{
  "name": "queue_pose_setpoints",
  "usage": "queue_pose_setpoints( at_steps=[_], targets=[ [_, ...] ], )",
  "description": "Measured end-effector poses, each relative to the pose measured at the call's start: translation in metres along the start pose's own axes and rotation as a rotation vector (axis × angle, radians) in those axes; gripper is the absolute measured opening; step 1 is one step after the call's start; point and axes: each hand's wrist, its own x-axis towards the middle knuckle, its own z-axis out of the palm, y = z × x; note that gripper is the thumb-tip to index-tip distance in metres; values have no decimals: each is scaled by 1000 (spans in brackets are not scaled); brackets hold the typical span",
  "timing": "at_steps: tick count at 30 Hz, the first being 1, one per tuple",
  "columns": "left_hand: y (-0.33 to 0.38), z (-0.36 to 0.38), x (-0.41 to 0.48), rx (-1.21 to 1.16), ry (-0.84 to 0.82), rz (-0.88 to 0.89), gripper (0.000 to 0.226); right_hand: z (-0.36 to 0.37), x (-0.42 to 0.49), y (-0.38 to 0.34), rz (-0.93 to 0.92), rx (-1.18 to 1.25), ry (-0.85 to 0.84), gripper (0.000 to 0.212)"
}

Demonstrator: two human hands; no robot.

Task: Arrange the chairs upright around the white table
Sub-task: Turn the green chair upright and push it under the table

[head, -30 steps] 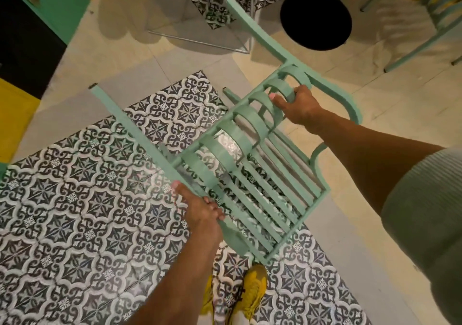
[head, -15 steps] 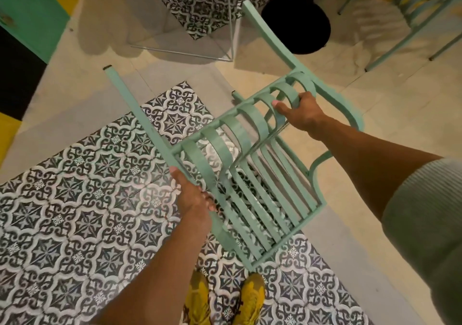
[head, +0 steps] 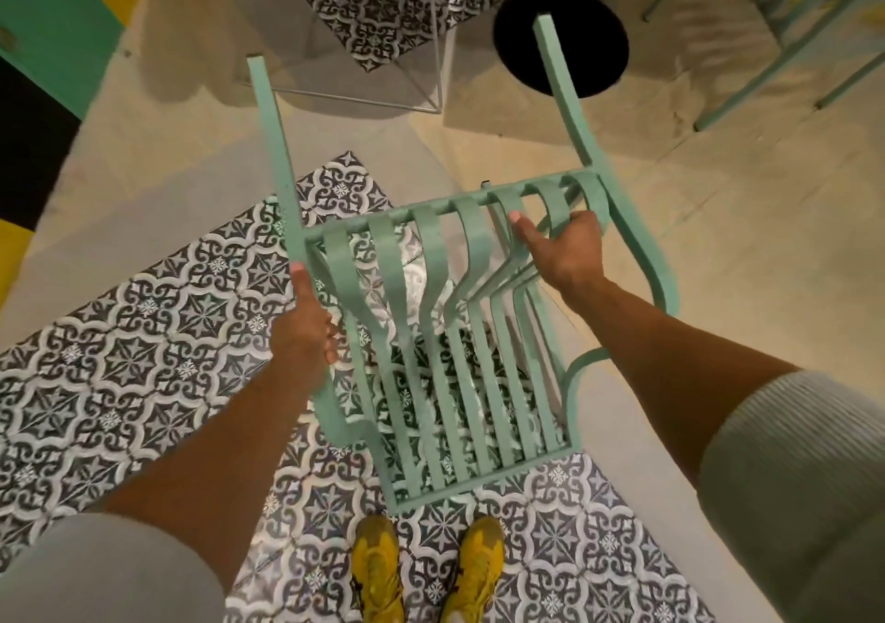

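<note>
Gripping one mint-green slatted chair (head: 445, 335) off the patterned tile floor (head: 119, 359), two hands close on it: left hand (head: 306, 330) on a leg rail, right hand (head: 570, 253) on the slats. Two yellow shoes (head: 426, 570) stand below; one black round base (head: 560, 38) sits beyond.

Café-like room, patterned tiles (head: 119, 359), pedestal table base (head: 517, 33)

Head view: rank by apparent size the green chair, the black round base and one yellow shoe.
1. Green chair, largest, though nearest the camera.
2. Black round base.
3. Yellow shoe, though partly cropped, so its place after the base is unsure.
</note>
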Motion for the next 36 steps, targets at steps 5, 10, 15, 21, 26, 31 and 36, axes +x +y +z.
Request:
queue_pose_setpoints(
  at_steps=[5,10,15,21,26,31,36],
  targets=[
    [5,7,0,83,-44,63,84,-9,-16,16,25,29,67,87],
    [10,31,-7,190,-72,69,93,-32,-26,39,62,54,120,81],
    [23,39,-1,242,-105,113,88,-34,-48,47,105,142,215,74],
    [39,33,11,345,-136,207,90,-22,-79,54,90,259,321,56],
    [41,33,12,364,-144,251,90,-20,-80,60,140,242,267,70],
    [35,27,7,429,-116,363,77,-24,-89,68,122,124,251,80],
    [0,3,-10,323,-149,489,55,-52,-121,95,-52,-7,364,60]
  ],
)
